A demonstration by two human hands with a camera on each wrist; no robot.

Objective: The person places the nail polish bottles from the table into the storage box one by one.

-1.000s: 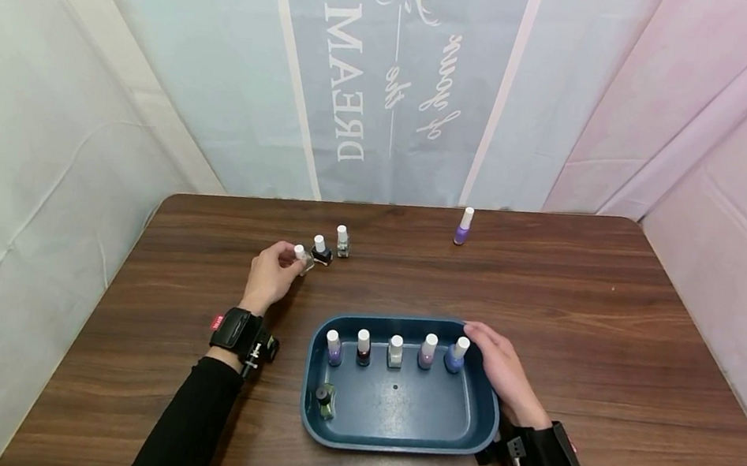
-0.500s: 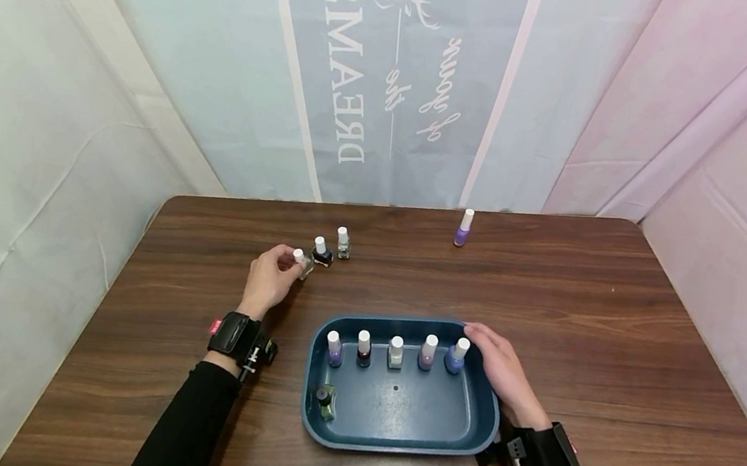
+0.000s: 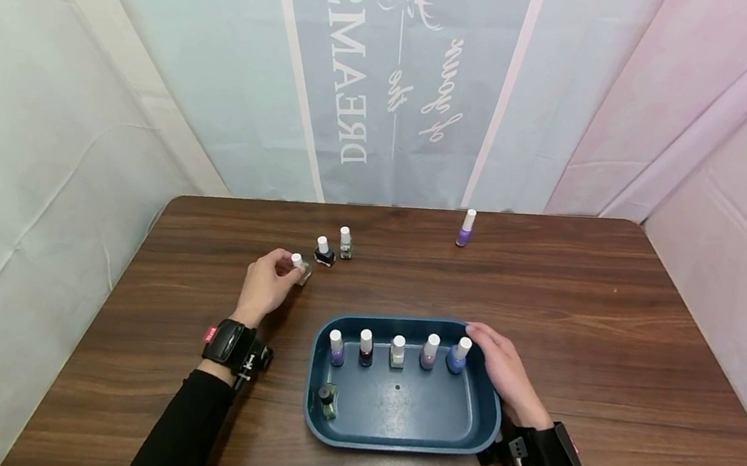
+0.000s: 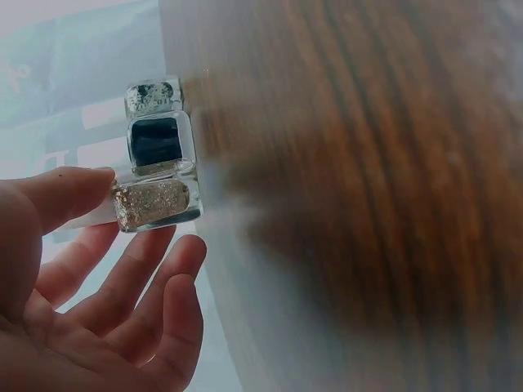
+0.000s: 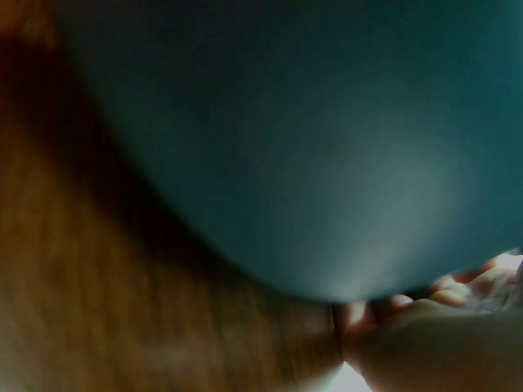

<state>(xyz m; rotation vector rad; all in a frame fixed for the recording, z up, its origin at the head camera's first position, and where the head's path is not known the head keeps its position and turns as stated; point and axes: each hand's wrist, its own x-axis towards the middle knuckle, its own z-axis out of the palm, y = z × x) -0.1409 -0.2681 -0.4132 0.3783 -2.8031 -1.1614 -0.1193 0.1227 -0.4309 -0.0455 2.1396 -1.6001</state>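
My left hand [image 3: 263,287] pinches the white cap of a clear nail polish bottle with gold glitter [image 4: 155,204] between thumb and fingers. Beyond it on the table stand a black nail polish bottle [image 3: 324,257] and a clear one with dark flecks [image 3: 345,247], both white-capped. My right hand [image 3: 503,372] rests along the right end of a dark blue tray [image 3: 395,450], its fingers at the far corner of the rim. In the right wrist view the tray's outer wall [image 5: 310,163] fills most of the picture, with the fingers [image 5: 441,327] against its lower edge.
Inside the tray, several white-capped bottles stand in a row by the far wall, including a blue one [image 3: 456,360]. A dark-capped green bottle [image 3: 327,402] is near its left end. A purple bottle [image 3: 464,234] stands near the table's back edge, before a printed curtain [image 3: 410,71].
My left hand has drawn the glitter bottle slightly toward me and left, widening its gap from the black bottle. The right hand and tray keep their places.
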